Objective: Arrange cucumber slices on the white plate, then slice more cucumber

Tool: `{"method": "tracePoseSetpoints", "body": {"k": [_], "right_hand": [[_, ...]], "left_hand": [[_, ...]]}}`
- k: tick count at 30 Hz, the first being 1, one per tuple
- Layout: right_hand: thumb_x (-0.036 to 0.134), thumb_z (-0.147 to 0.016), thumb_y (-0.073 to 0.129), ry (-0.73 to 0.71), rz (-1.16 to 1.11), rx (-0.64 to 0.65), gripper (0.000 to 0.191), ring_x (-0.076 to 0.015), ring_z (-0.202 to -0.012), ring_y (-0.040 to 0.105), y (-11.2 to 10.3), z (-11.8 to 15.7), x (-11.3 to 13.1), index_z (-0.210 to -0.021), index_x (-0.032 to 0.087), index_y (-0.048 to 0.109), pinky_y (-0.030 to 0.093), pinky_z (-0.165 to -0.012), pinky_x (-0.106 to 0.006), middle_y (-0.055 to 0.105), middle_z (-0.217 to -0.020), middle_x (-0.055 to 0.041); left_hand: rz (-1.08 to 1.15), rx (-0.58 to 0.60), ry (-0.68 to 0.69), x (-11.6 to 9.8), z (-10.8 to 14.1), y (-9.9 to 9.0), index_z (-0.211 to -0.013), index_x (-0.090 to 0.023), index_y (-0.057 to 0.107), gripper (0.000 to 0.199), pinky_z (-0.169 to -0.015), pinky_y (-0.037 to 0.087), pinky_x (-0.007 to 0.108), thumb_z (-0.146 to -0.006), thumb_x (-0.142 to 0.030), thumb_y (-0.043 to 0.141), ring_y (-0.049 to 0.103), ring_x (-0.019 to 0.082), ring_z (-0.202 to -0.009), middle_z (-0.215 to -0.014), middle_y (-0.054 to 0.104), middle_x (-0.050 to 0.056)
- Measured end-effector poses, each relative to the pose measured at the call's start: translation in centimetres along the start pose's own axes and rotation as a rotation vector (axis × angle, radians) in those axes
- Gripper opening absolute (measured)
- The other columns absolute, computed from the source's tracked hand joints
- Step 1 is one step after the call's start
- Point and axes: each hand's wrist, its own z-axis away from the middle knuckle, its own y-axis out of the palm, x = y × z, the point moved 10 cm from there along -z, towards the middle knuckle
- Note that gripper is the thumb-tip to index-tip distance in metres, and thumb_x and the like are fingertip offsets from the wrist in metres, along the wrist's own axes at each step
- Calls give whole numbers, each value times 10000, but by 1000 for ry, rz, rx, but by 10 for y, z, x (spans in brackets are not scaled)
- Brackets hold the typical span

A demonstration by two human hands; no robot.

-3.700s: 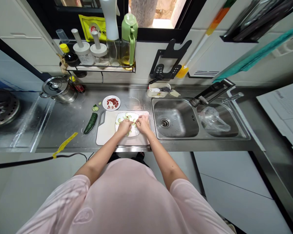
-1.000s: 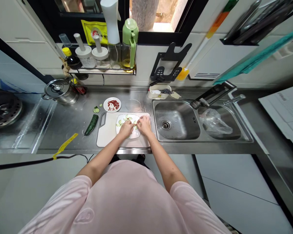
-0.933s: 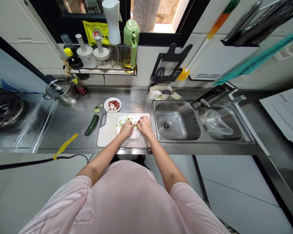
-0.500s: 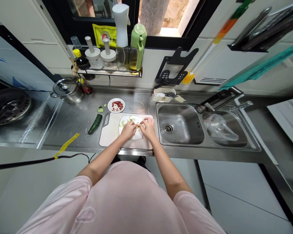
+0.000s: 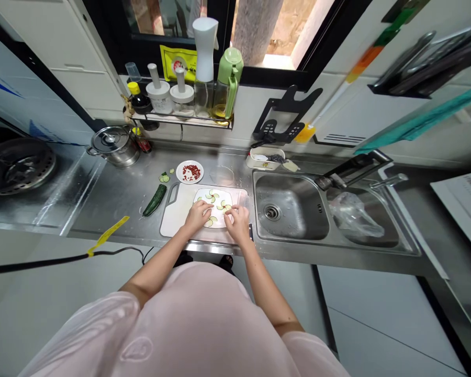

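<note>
Slices [image 5: 215,196] sit fanned on my plate [image 5: 225,195], beyond left hand [image 5: 198,215] and right hand [image 5: 238,224], grip unclear; cucumber [image 5: 154,201] lies unplated, leftward.

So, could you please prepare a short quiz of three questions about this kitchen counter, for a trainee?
1. Multiple choice: which of these lies on the white cutting board?
A) lidded pot
B) square plate with cucumber slices
C) oil bottle

2. True or false: the small round plate holds red pieces.

3. Short answer: which of the person's hands is nearer the sink, the left hand or the right hand?

Key: 1 B; 2 true; 3 right hand.
</note>
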Motion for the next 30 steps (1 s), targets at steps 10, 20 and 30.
{"method": "tracePoseSetpoints", "body": {"k": [10, 20, 30], "right_hand": [[239, -851, 521, -11, -15, -8, 128, -253, -1068, 413, 6, 11, -4, -835, 214, 646, 354, -942, -435, 516, -1065, -86], [250, -855, 514, 8, -23, -19, 134, -258, -1065, 421, 2, 7, -5, -837, 217, 643, 349, -940, -444, 517, -1073, -89], [259, -861, 513, 13, -19, -21, 133, -252, -1057, 419, 1, 0, -7, -839, 219, 638, 346, -940, -433, 515, -1062, -84]], "left_hand": [[48, -210, -271, 70, -17, -35, -983, -192, 704, 240, -741, 475, 265, -806, -228, 546, 575, 139, -732, -882, 646, 41], [-168, -358, -612, 138, -48, -70, -1060, -195, 681, 313, -818, 423, 313, -830, -234, 471, 589, 218, -904, -970, 651, 90], [-402, -249, -712, 159, -96, -83, -1085, -276, 674, 305, -851, 328, 400, -857, -275, 472, 510, 276, -1026, -1086, 603, 118]]}}
